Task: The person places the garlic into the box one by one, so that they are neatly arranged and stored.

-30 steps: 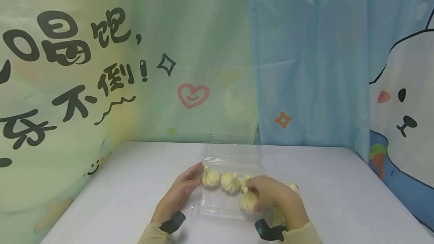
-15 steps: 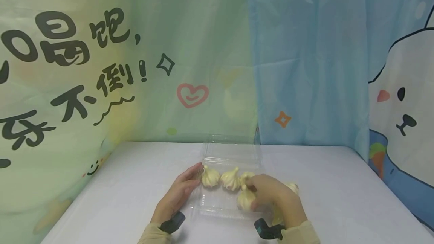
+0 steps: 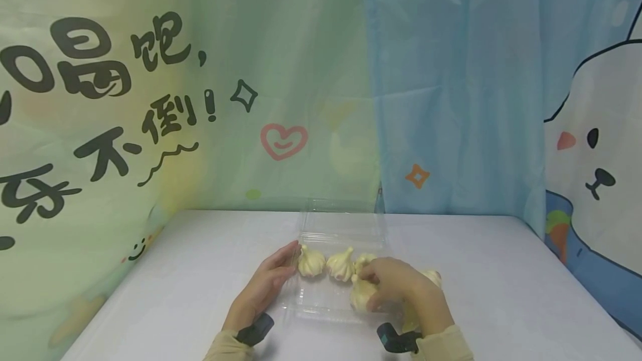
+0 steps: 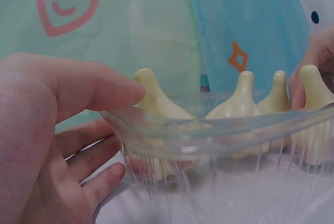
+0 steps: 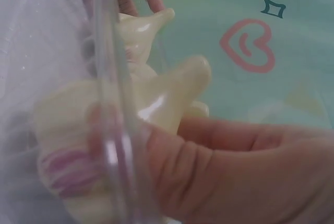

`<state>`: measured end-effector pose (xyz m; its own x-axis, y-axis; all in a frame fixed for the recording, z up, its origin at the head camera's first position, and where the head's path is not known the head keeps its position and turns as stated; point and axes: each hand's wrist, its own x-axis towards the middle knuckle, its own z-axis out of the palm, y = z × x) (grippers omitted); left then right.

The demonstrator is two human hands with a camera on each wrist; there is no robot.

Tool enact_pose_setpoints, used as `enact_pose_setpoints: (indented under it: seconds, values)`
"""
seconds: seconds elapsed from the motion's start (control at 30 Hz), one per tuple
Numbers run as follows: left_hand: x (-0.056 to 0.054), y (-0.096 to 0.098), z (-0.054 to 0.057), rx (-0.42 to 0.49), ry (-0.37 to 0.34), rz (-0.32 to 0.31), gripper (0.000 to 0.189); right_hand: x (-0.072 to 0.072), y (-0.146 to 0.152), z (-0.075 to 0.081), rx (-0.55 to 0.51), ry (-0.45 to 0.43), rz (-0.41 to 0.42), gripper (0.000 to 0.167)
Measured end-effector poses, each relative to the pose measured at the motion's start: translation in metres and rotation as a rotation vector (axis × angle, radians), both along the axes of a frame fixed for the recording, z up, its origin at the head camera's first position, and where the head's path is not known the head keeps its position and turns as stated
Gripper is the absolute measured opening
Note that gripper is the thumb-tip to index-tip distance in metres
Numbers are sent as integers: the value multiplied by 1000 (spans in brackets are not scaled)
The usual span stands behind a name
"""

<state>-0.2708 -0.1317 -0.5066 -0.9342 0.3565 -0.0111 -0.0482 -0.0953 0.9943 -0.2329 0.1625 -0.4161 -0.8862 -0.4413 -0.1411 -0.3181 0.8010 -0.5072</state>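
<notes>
A clear plastic clamshell box (image 3: 326,302) lies with its lid raised at the back. Inside, along the back, stand cream garlic bulbs: one at the left (image 3: 311,262), one in the middle (image 3: 341,265), one at the right (image 3: 364,261) partly covered. My left hand (image 3: 268,280) rests against the box's left side. In the left wrist view its thumb (image 4: 112,88) lies over the rim and the other fingers are outside the wall. My right hand (image 3: 403,286) grips another garlic bulb (image 3: 362,294) in the front right part, its purple-marked base seen through the plastic in the right wrist view.
Another pale bulb (image 3: 433,277) shows beyond my right wrist, and a yellowish thing (image 3: 410,321) is partly hidden beneath it. A white-covered table (image 3: 481,283) spreads around the box. Printed curtains (image 3: 321,82) hang behind.
My right hand has shifted the gripped garlic bulb slightly left within the box. The middle back bulb has turned, its stem now pointing up. My left hand has stayed in place.
</notes>
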Motion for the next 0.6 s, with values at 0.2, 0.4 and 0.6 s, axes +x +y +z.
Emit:
enact_pose_setpoints:
  seconds: [0.2,0.4,0.6]
  values:
    - [0,0,0,-2,2,-1,62,-4,6,-4,-20,36,65,49]
    - [0,0,0,-6,-2,3,62,-8,8,-8,-19,75,110,28]
    - [0,1,-1,6,-5,2,63,-13,13,-11,-44,57,143,38]
